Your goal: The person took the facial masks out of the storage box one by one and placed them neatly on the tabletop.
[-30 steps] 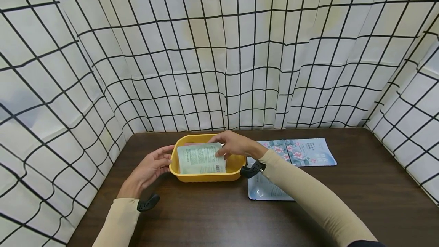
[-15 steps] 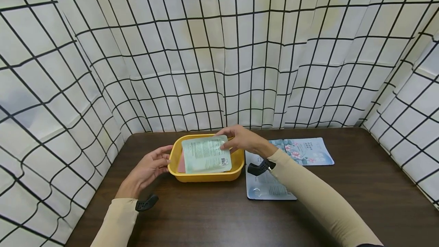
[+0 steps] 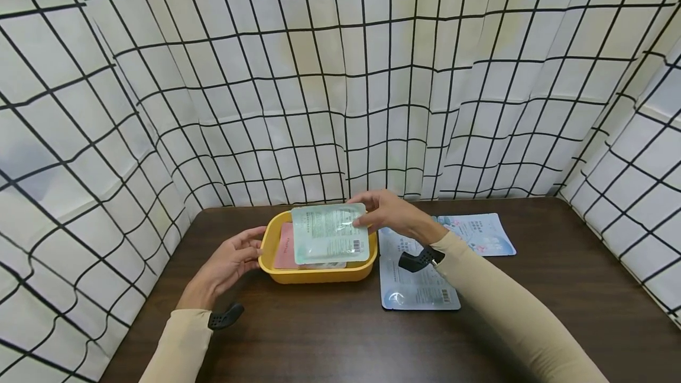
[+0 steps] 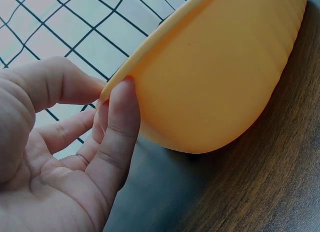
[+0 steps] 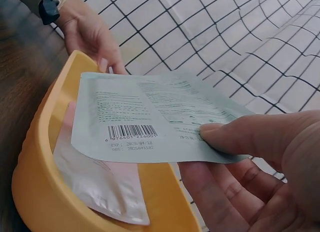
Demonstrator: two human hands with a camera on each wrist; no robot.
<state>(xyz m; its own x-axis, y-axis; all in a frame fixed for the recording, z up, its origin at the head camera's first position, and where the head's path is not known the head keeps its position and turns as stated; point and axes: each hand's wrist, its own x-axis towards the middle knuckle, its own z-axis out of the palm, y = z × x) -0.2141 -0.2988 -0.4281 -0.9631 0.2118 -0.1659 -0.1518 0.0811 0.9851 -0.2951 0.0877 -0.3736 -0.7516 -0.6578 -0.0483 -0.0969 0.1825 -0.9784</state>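
Observation:
My right hand [image 3: 391, 214] pinches a pale green sheet mask packet [image 3: 327, 238] between thumb and fingers at its right edge. In the right wrist view, the thumb lies on the printed face near a barcode, fingers beneath. The packet is held over a yellow plastic tub [image 3: 319, 277], partly covering its opening. Inside the tub lies a pink packet [image 5: 100, 182], partly hidden below the green one. With thumb and finger, my left hand [image 3: 226, 265] pinches the tub's left rim, seen closely in the left wrist view.
Right of the tub, a light blue packet [image 3: 420, 291] lies on the dark wooden table [image 3: 340, 336]. Behind it is another blue packet with pink flowers [image 3: 481, 232], partly hidden by the right arm. A white curtain with black grid lines [image 3: 340, 93] surrounds the table.
My right hand has lifted the green packet up and to the right over the tub, uncovering more of the pink packet. My left hand stays at the tub's rim.

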